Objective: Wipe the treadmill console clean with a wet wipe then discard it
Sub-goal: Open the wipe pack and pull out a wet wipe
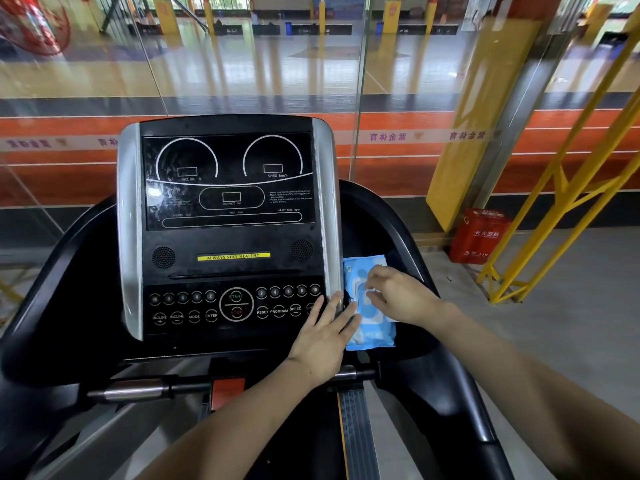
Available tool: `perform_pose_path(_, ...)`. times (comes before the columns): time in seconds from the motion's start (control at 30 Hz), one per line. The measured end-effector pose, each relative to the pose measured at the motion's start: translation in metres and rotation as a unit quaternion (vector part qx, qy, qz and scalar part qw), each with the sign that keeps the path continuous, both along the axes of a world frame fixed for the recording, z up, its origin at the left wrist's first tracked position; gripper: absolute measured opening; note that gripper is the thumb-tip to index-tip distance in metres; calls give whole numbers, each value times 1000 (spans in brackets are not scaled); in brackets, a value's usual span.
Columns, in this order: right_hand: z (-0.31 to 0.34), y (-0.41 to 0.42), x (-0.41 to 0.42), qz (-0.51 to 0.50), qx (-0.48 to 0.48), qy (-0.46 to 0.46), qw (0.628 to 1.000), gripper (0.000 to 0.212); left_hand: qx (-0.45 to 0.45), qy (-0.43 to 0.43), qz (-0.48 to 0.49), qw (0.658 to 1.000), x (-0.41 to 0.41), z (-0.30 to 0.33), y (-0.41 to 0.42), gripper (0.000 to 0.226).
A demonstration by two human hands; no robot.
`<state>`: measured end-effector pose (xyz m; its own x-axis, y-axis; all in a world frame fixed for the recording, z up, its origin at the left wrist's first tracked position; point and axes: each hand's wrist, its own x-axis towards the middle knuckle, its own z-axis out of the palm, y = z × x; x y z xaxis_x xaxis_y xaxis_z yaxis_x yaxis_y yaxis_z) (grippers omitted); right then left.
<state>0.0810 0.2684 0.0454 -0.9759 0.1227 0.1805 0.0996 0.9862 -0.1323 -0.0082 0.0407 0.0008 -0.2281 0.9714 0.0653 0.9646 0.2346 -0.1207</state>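
glossy black console (228, 237), yellow strip "always stay healthy"; soft blue wipe pack (372, 327) right of centre, left hand (323, 336) flat open steadying it, right hand (398, 294) pinching its flap.

- A single head-worn wide-angle camera looks forward and down, close over the treadmill console (228, 230), which fills the middle of the frame.
- Both forearms enter from the bottom edge, toward the console's lower right corner.
- Beyond the console's top edge the view faces a glass wall (242, 64); straight lines bow toward the frame's edges.
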Motion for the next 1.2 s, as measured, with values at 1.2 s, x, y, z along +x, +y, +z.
perform_pose_path(1.2, -4, 8, 3, 79, 15, 6, 997, 10, -1, -12, 3, 1000, 2, 3, 1, 71)
